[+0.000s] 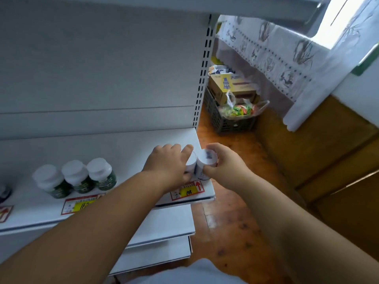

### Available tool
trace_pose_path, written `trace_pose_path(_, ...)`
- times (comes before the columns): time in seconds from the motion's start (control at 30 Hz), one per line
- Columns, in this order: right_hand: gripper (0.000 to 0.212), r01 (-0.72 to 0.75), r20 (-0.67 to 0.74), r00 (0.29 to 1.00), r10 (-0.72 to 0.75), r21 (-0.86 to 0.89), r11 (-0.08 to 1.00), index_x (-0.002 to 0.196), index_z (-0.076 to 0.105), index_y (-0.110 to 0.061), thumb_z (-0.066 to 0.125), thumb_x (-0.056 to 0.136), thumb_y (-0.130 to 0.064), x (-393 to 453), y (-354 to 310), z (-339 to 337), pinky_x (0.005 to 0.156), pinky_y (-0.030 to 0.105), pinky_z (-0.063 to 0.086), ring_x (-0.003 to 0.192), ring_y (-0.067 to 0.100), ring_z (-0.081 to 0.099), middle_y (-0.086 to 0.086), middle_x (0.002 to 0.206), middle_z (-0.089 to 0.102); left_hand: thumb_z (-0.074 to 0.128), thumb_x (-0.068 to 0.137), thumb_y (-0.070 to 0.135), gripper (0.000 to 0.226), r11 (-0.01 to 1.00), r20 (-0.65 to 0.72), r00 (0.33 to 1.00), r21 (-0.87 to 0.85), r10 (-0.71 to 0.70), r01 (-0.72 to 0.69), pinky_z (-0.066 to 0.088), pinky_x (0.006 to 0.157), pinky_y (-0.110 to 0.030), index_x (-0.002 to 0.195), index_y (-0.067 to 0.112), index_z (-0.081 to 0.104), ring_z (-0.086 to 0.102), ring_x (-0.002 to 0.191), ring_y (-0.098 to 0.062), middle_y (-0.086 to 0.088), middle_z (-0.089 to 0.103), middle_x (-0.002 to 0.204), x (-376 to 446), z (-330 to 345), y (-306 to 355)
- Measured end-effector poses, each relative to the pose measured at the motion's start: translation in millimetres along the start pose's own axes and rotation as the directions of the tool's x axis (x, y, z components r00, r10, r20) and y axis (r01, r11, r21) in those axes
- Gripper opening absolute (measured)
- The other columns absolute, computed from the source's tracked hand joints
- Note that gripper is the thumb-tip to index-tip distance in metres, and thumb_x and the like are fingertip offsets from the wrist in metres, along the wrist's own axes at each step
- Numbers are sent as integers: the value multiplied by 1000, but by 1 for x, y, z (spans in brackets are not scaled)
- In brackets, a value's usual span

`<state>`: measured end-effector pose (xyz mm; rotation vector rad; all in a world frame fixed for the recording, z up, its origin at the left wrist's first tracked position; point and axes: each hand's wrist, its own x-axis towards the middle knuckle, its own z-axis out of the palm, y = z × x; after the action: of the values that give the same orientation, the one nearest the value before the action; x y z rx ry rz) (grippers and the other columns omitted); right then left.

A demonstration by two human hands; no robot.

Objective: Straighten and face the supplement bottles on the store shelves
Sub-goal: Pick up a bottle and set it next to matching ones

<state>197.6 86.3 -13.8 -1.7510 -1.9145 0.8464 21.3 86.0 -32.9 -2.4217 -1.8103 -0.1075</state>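
Bottles stand upright, caps up, at the right end of the white shelf [143, 138]: two white bottles side by side and touching. The left hand [168, 162] reaches in palm down, fingers curled over the left white bottle [191, 162]. The right hand [223, 162] grips the right white bottle [207, 160], thumb at its front and fingers wrapped behind. Three green bottles [75, 177] stand in a row further left, above a yellow price tag [81, 206].
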Motion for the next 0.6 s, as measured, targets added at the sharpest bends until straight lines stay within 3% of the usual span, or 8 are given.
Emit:
trace_pose_path(0.43, 69, 104, 87, 991, -100, -44, 994, 143, 32, -34, 65, 84, -23, 3, 6, 17, 96, 36, 52, 118, 14, 52, -9, 147, 39, 42, 85, 67, 69, 997, -7, 997, -15, 77, -77, 42, 85, -35, 139, 25, 29, 52, 96, -21, -1, 57, 114, -6, 2, -20)
trace_pose_path(0.6, 75, 138, 3, 990, -139, -84, 987, 143, 27, -39, 68, 80, -35, -5, -13, 9, 96, 27, 44, 125, 11, 41, -12, 148, 32, 44, 82, 72, 85, 996, -7, 998, -63, 57, -57, 34, 103, -38, 146, 22, 21, 43, 121, -23, -3, 44, 139, -18, -11, -24)
